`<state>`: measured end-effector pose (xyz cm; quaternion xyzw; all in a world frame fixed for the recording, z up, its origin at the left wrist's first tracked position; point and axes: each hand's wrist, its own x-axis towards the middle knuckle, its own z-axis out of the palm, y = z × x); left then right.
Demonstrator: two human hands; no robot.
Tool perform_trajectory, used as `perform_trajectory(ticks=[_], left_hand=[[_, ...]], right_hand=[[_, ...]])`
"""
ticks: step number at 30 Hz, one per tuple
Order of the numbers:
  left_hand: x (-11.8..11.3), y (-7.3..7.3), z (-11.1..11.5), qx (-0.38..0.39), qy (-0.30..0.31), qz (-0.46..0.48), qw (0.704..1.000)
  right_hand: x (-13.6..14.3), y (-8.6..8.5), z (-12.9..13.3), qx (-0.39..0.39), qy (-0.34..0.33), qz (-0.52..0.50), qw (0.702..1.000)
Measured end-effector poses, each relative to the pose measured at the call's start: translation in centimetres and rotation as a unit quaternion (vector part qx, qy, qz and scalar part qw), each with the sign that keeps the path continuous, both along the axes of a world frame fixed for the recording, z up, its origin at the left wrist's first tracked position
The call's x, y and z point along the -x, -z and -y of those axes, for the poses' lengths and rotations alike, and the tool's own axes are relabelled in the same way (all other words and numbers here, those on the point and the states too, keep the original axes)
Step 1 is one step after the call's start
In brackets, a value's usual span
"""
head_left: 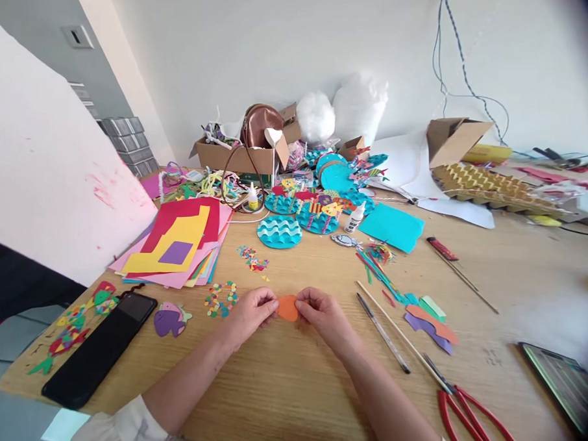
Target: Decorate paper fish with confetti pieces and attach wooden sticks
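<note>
An orange paper cutout (pixel 287 308) with a rounded shape is stretched between my two hands, low over the wooden table. My left hand (pixel 255 310) pinches its left edge between thumb and fingers. On the opposite edge, my right hand (pixel 322 313) has the same kind of pinch; both hands are closed on it. Left of my left hand lie small colourful paper dots (pixel 221 298) and a purple and pink paper fish (pixel 170 319). To the right of my right hand are a pen (pixel 383 332) and a thin wooden stick (pixel 401 333).
Red-handled scissors (pixel 465 401) lie at front right, near a tablet-like device (pixel 557 378). A long black case (pixel 99 349) is at left, below stacked coloured sheets (pixel 147 258). Farther back are glue bottles (pixel 355 217), blue wavy discs (pixel 279 232) and a cardboard box (pixel 218 155).
</note>
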<state>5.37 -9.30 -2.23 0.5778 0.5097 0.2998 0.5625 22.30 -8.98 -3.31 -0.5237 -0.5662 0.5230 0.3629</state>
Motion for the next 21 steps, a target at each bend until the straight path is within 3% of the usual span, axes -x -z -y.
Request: perform_trajectory(ticks=[3,6,11,13,16,19,21], left_hand=[[-0.1,0.1,-0.6,-0.073,0.016,-0.147,0.986],[-0.1,0.1,-0.6,-0.216,0.042,-0.296,0.929],[-0.2,1.0,0.7,-0.385,0.180,-0.349,0.835],[-0.4,1.7,1.2,-0.415,0.213,-0.368,0.804],[-0.6,2.4,1.5,-0.427,0.219,-0.392,0.785],[-0.7,2.6,1.5,-0.431,0.216,-0.395,0.782],[-0.9,2.5,1.4,-0.425,0.211,-0.401,0.783]], right_hand=[[-0.7,0.2,-0.2,-0.019,0.002,0.069,0.997],[-1.2,0.3,-0.5,-0.044,0.012,0.162,0.986],[-1.0,0.2,-0.3,-0.092,-0.006,0.303,0.949],[-0.9,-0.4,0.2,-0.107,-0.013,0.334,0.936],[-1.8,-2.3,1.1,-0.137,-0.002,0.351,0.926],[-4.7,-4.8,0.8,-0.159,0.022,0.343,0.925],[-7.6,-5.9,-0.7,-0.150,0.057,0.342,0.926]])
